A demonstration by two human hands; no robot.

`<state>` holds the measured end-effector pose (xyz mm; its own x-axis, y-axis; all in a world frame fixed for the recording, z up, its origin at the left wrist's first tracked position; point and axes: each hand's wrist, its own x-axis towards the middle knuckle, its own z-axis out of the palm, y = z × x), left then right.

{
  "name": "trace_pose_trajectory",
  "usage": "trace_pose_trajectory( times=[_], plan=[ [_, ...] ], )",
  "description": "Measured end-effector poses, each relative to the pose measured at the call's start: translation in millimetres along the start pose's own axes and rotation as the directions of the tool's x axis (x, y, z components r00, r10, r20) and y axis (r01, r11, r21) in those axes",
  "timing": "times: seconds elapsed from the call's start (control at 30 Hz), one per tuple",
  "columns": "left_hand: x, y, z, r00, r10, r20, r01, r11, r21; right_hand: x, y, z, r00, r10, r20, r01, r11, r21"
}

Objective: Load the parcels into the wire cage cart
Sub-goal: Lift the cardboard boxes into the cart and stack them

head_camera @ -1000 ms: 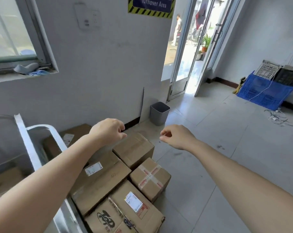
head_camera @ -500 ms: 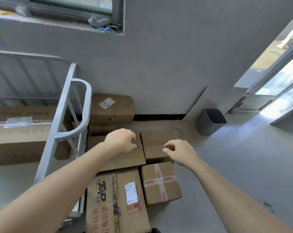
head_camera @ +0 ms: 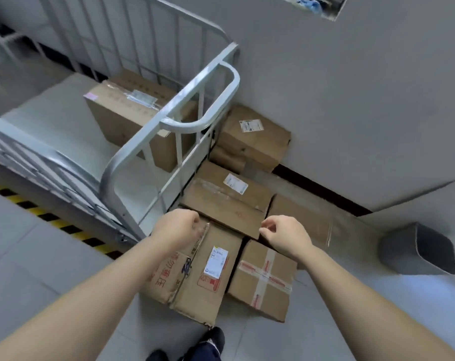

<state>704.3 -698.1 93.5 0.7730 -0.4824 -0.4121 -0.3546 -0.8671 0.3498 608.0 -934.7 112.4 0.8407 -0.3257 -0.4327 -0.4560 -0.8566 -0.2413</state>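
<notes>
Since most parcels (head_camera: 255,142) lie on the floor (head_camera: 38,269) between the cart (head_camera: 169,118) and the wall, and only one box (head_camera: 132,113) sits inside the cart, loading is judged to be at an early stage. The step in hand is the reach for the next pick. The left hand (head_camera: 178,227) is over the far edge of the printed parcel (head_camera: 195,269). The right hand (head_camera: 283,237) is over the near corner of the flat parcel (head_camera: 226,201), just beyond the taped parcel (head_camera: 262,280). Both hands have loosely curled fingers and hold nothing; contact cannot be confirmed. The next move calls for spreading the fingers, gripping opposite edges of one parcel, and lifting it over the cart rail.
</notes>
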Motion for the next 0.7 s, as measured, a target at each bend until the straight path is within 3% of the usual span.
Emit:
trace_pose_trajectory(
  times=[0.3, 0.5, 0.7],
  plan=[
    [-34.2, -49.0, 83.0, 0.937, -0.346, -0.044, 0.332, 0.924, -0.191, 51.8, 3.3, 51.4, 0.985, -0.125, 0.119, 0.138, 0.984, -0.116],
    [-38.8, -55.9, 162.4, 0.808, -0.588, 0.02, 0.569, 0.773, -0.281, 106.1, 17.8, 103.7, 0.934, -0.246, 0.259, 0.294, 0.941, -0.167],
    [-38.1, -60.7, 259.0, 0.667, -0.742, 0.07, 0.719, 0.616, -0.321, 160.3, 45.9, 169.2, 0.891, -0.252, 0.376, 0.358, 0.901, -0.245]
  ],
)
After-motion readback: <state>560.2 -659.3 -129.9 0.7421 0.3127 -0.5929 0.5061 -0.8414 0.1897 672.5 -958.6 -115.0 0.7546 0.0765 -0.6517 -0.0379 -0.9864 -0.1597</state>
